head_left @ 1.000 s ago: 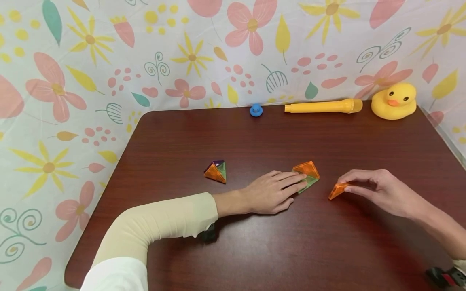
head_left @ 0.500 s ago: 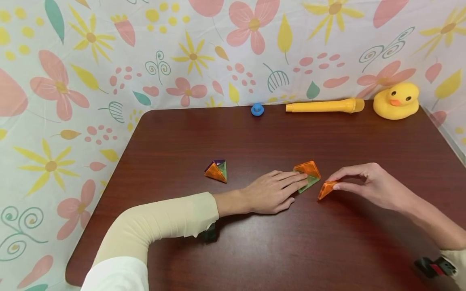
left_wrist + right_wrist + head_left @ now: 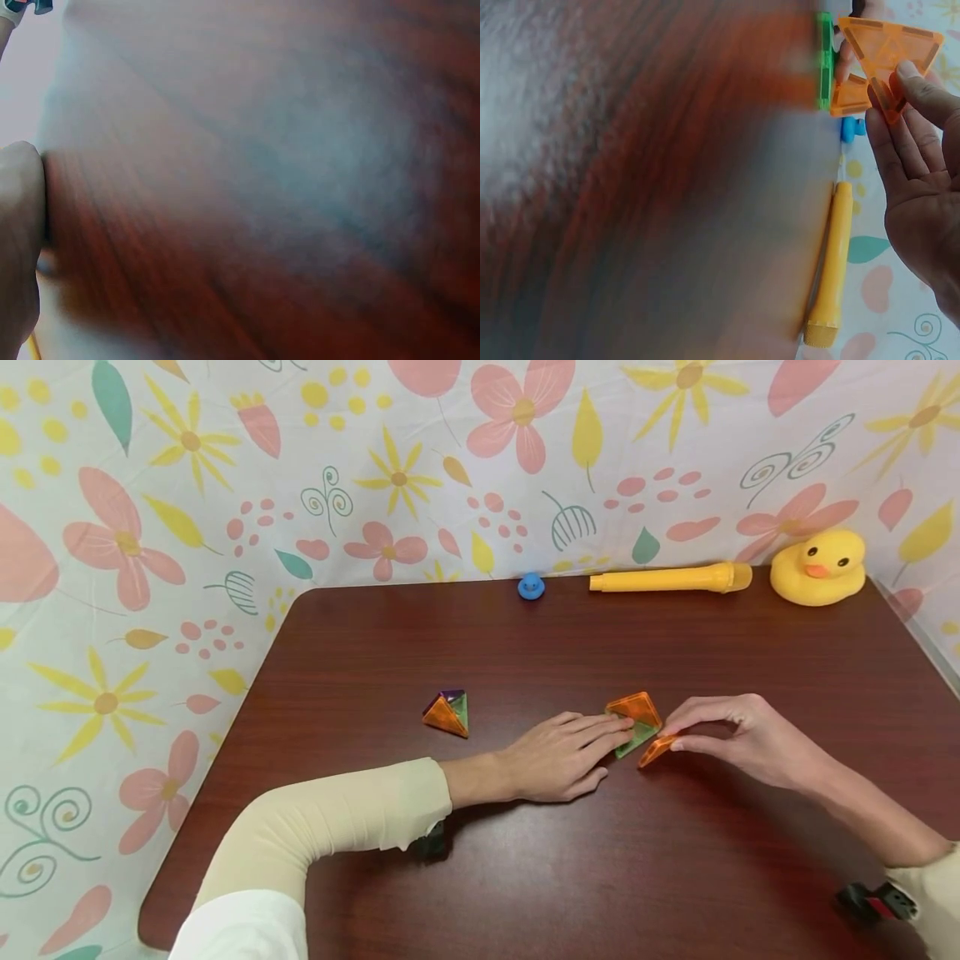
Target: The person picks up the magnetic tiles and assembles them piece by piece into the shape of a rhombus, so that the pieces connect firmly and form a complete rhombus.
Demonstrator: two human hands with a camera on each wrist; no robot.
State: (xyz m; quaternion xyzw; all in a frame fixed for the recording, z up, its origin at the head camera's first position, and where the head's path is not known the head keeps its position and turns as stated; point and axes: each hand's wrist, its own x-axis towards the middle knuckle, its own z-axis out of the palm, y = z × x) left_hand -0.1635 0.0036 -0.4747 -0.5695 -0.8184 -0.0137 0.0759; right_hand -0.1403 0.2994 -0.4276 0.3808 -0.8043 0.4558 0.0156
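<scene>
In the head view, my left hand [image 3: 558, 756] lies palm down with straight fingers over a green translucent magnetic tile [image 3: 634, 740]. An upright orange tile [image 3: 636, 705] adjoins it at the back; the fingers hide part of the green one. My right hand [image 3: 738, 739] pinches an orange triangular magnetic tile [image 3: 655, 752] between thumb and fingers, tilted, right beside the green tile's right corner. The right wrist view shows this triangle [image 3: 881, 41] with its ridged frame, the thumb on its face. Only a sliver of the left hand [image 3: 16, 240] shows in the left wrist view.
A small pyramid of orange, green and purple tiles [image 3: 447, 715] stands to the left on the dark wooden table [image 3: 360, 652]. Along the back edge are a small blue duck [image 3: 531, 587], a yellow toy microphone [image 3: 667, 579] and a large yellow duck [image 3: 817, 570]. A flowered curtain [image 3: 450, 468] hangs behind.
My right hand has moved left with the orange triangular tile, bringing it up to the green tile and tilting it lower. My left hand stays in place.
</scene>
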